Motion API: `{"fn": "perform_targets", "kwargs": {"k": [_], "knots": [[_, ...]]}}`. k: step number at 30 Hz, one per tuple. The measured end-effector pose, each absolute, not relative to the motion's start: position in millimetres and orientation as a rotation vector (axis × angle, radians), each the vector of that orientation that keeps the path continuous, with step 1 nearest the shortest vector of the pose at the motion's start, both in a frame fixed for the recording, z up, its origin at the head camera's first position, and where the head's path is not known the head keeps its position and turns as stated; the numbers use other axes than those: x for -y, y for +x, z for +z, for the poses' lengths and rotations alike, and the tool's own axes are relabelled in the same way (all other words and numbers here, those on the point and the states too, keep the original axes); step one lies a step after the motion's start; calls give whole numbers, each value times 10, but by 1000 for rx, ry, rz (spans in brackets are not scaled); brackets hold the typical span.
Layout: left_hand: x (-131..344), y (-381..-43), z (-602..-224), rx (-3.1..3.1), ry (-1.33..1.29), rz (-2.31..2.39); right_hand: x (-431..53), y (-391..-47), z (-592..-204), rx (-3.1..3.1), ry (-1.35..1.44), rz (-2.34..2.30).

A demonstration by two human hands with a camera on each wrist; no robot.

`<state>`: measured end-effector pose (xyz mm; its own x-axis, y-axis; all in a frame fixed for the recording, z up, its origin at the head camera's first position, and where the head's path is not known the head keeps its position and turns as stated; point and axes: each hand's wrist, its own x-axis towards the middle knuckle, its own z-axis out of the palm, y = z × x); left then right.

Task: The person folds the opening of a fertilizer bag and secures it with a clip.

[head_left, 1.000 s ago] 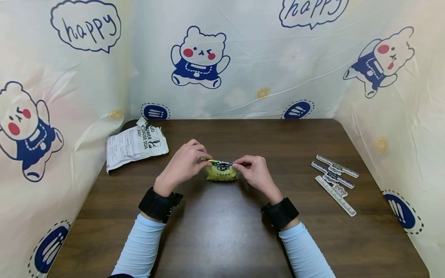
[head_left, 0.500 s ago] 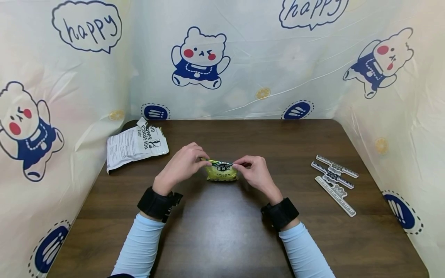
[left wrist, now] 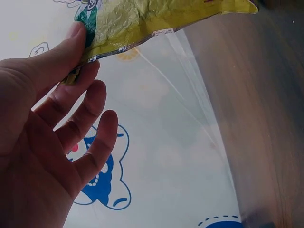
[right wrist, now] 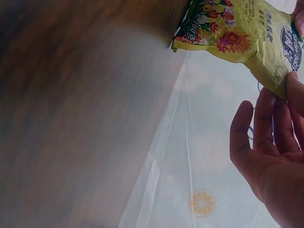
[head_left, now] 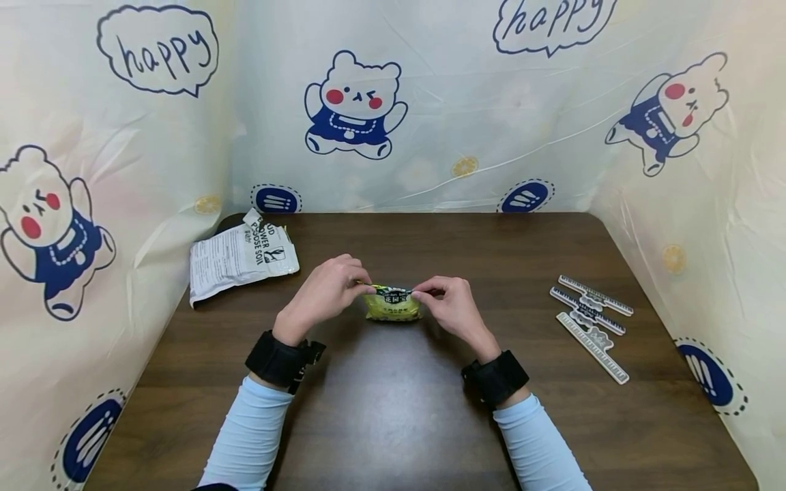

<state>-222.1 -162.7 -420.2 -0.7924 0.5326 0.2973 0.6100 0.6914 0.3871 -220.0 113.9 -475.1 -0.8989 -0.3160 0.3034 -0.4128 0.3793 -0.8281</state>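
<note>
Yellow-green and crinkled, a packet (head_left: 394, 308) is sitting between the two hands: the left hand (head_left: 325, 290) is pinching one upper corner between thumb and fingertip, its lower fingers bending loosely away, and the right hand (head_left: 451, 303) is pinching the opposite corner much the same way. It is occupying the middle of the dark wooden table (head_left: 381, 423) (whether its lower edge is touching the wood, I cannot tell). Handling it well probably means drawing both corners outward gently and evenly, so the top edge is running straight and level; squeezing the plump body would likely be forcing its contents upward. Farther out, a white pouch (head_left: 242, 264) is lying back on the left, three ruler-edged clips (head_left: 591, 346) are lying close together on the right, and a bear-printed sheet (head_left: 454, 102) is hanging behind.
</note>
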Motion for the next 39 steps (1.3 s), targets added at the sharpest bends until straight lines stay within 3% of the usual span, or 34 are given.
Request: {"fn": "perform_targets", "kwargs": {"k": [39], "knots": [[1399,-2236,-4354,2692,-977,-697,-1039,-2223,-4740,2473,746,1652]]}}
